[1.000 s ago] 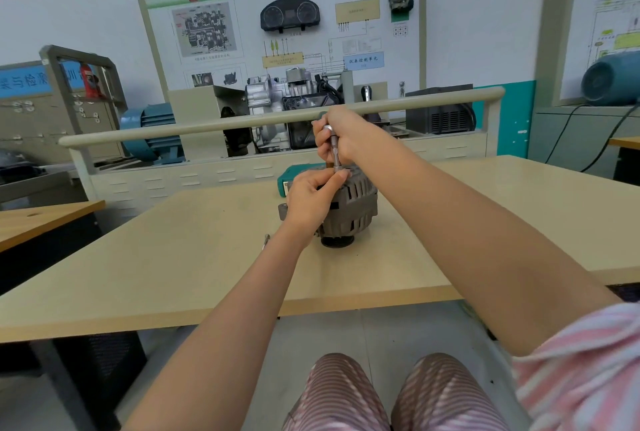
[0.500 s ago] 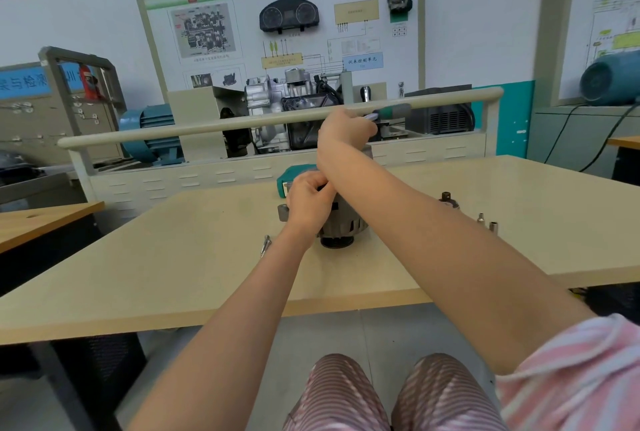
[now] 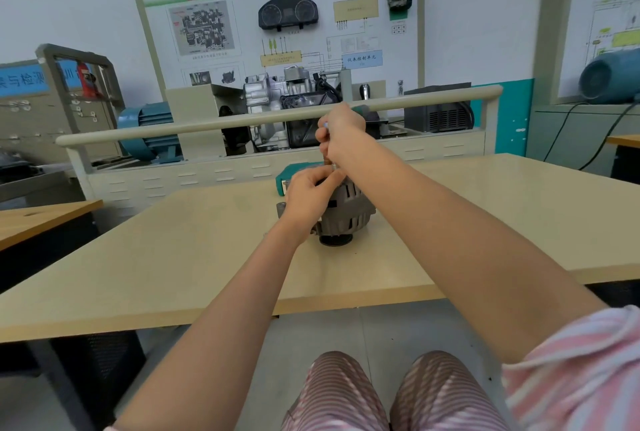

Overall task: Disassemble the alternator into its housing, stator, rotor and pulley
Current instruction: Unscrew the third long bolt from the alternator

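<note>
One alternator [image 3: 346,212] noted, standing on one beige table [image 3: 173,257] with its dark pulley end [image 3: 335,240] down against the tabletop, directly beneath and between both hands. Ribbed grey housing visible on the side right of the left hand; remainder covered by the hands.

Two hands present, both on the unit. Left hand [image 3: 309,195] laid over the upper left of the alternator, fingers curled against the top of the housing and touching it. Right hand [image 3: 341,134] raised just above the left, fingers wrapped round one slim upright tool [image 3: 327,157], a thin metal shank running down from the fist to the top of the alternator. Tip of the tool hidden behind the left fingers; contact point not discernible. Something dark green and black protruding beyond the right fist; unclear whether part of the same tool.

One teal case [image 3: 282,180] lying on the table just behind the left hand, partly hidden by it.

Beyond both hands: one long beige rail [image 3: 207,124] crossing the view, one training board [image 3: 277,25] on the wall carrying one instrument cluster, one gearbox assembly [image 3: 277,98] below it. One teal motor [image 3: 145,125] far left of the left hand; one blue motor [image 3: 609,79] far right of the right hand.

One striped sleeve [image 3: 571,371] on the right arm. Two striped knees below the table edge.
</note>
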Action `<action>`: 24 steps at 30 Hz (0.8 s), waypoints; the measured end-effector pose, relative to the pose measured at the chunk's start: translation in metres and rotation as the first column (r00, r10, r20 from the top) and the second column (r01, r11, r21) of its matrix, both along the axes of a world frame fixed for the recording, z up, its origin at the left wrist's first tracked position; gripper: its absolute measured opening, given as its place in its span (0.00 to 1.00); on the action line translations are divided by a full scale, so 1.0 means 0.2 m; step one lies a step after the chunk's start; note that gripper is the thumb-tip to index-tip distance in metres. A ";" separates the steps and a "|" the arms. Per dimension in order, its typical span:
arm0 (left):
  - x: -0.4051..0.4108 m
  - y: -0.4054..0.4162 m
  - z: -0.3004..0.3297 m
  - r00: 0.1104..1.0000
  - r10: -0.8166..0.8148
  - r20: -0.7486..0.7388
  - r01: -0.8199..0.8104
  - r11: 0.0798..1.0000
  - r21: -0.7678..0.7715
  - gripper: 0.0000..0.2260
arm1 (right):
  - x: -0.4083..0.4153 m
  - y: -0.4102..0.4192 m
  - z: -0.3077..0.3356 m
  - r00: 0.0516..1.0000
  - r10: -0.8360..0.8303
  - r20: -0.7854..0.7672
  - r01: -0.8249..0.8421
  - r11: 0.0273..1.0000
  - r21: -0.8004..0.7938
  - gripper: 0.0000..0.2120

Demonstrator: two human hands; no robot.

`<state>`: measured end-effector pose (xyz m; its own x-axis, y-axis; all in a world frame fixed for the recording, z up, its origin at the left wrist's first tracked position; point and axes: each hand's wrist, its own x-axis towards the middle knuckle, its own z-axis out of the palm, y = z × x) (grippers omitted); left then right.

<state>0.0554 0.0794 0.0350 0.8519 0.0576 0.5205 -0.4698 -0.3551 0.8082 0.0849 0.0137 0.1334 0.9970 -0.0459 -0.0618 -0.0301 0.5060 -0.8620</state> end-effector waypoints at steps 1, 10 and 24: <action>0.00 0.00 0.00 1.000 -0.012 -0.010 0.012 1.000 0.000 0.10 | 0.00 -0.02 0.00 0.996 0.092 -0.010 -0.092 0.995 -0.030 0.18; -0.01 0.00 0.01 0.998 -0.036 -0.044 0.038 0.999 0.033 0.08 | 0.05 -0.12 0.01 0.762 0.648 -0.024 -0.644 0.753 -0.133 0.19; -0.03 -0.02 -0.01 0.997 0.058 0.055 -0.058 0.998 0.005 0.08 | -0.02 -0.05 -0.03 0.972 0.224 0.065 -0.218 0.972 -0.083 0.18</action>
<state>0.0503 0.0745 0.0324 0.8174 0.1026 0.5668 -0.4918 -0.3881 0.7794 0.0805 0.0037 0.1278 0.9847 0.1744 0.0072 -0.0692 0.4281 -0.9011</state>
